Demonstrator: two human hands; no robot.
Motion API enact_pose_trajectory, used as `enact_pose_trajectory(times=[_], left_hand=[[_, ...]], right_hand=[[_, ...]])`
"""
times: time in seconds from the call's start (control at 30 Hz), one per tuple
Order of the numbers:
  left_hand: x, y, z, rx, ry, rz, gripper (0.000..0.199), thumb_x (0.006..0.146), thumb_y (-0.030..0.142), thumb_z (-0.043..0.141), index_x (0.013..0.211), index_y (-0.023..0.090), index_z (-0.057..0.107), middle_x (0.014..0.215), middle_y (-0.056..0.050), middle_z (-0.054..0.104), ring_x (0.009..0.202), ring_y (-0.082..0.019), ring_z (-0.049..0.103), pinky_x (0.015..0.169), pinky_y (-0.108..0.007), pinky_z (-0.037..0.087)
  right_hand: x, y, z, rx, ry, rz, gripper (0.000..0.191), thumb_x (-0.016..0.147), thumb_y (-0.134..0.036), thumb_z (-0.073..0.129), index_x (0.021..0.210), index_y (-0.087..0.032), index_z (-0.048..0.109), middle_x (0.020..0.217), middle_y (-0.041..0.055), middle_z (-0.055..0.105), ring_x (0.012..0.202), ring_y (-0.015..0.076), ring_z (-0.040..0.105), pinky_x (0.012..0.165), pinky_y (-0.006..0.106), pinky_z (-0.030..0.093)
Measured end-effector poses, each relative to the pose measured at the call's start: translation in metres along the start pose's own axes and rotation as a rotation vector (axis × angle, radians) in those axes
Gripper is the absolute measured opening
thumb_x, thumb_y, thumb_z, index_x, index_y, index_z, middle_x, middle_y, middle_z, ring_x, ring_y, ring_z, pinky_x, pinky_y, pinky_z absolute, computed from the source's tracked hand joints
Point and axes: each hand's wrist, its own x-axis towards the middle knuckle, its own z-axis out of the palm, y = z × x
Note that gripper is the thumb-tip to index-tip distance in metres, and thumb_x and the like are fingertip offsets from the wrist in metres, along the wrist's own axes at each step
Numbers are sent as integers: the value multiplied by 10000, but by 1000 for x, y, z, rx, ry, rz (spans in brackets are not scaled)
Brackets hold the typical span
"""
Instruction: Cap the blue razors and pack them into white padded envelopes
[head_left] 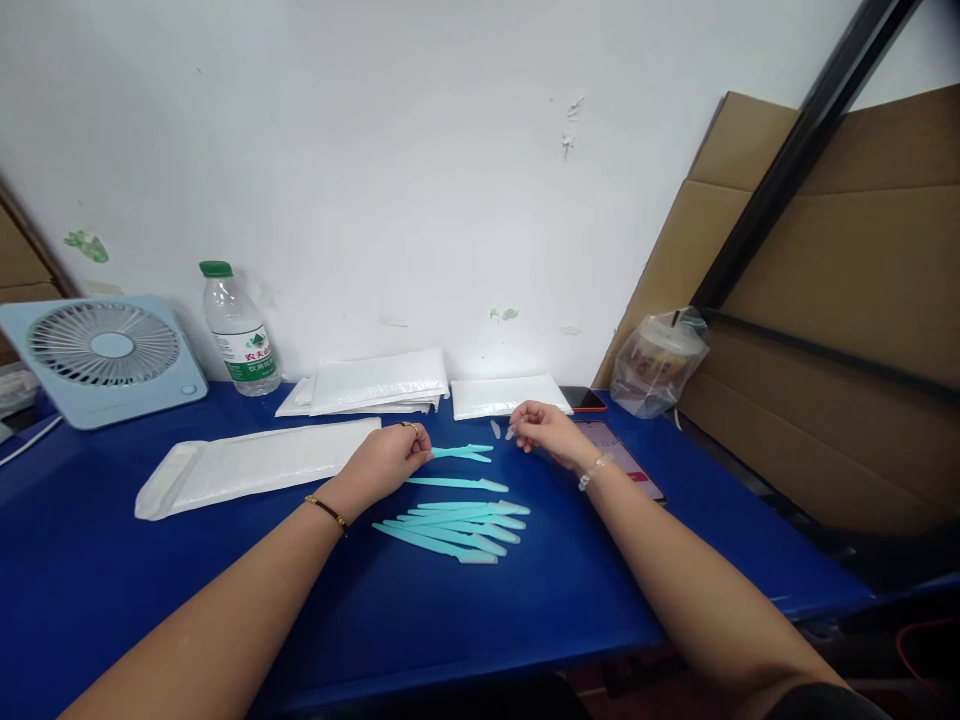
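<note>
Blue tabletop fills the near field, bare close to the body. Farther in, a fanned pile of teal razors is laid flat, long axes running roughly left to right, the capped pale ends toward the right. Just beyond it, one single razor is seen alone, likewise crosswise. Next, the left hand is closed in a pinch on the handle end of another teal razor, whose long axis runs left to right with the working end pointing right, toward the right hand. That hand is pinched on a small clear cap; a second cap lies just beside it. Behind are white padded mailers, a phone, a bottle and a fan.

A slip is judged possible: the cap is tiny and lightly held, so it could be dropped or misaligned against the blade end, and a fingertip could be nicked. The loose cap could be brushed off the table.
</note>
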Motion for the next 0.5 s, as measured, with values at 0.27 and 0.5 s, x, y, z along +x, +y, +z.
enact_pose_trajectory(times=[0.27,0.5], left_hand=[[1,1,0,-78,-10,-19,229,792,428,491,808,220,583,674,-3,605,611,-165,539,529,-256,354],[3,1,0,-146,-36,-54,263,786,453,501,821,206,583,674,-2,593,599,-152,530,511,-240,366]], right_hand=[[-6,-10,7,290,-122,64,306,681,-380,746,747,-141,566,588,0,638,482,105,615,423,187,483],[-7,-8,17,335,-135,44,330,682,-400,742,769,-149,546,616,7,659,518,122,650,455,192,510]])
